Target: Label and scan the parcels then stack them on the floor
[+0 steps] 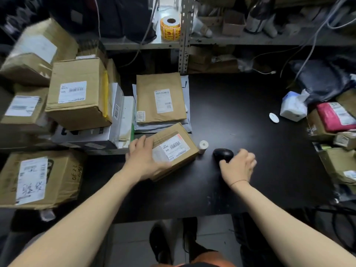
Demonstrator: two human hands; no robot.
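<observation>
Across the black table (250,112) the parcel (174,144) slants lower-left to upper-right under my flat-fingered left hand (143,160); my right hand (238,167) curls round the scanner (223,153).

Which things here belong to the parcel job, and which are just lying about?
Job: parcel under the left hand, scanner gripped by the right hand, small label roll, brown envelope.
Lying about: tissue pack, white disc, bottle on shelf.

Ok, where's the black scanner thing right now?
Head view: the black scanner lies on the dark table, right of centre, its near end gripped by the right hand, just right of the small white roll.
</observation>
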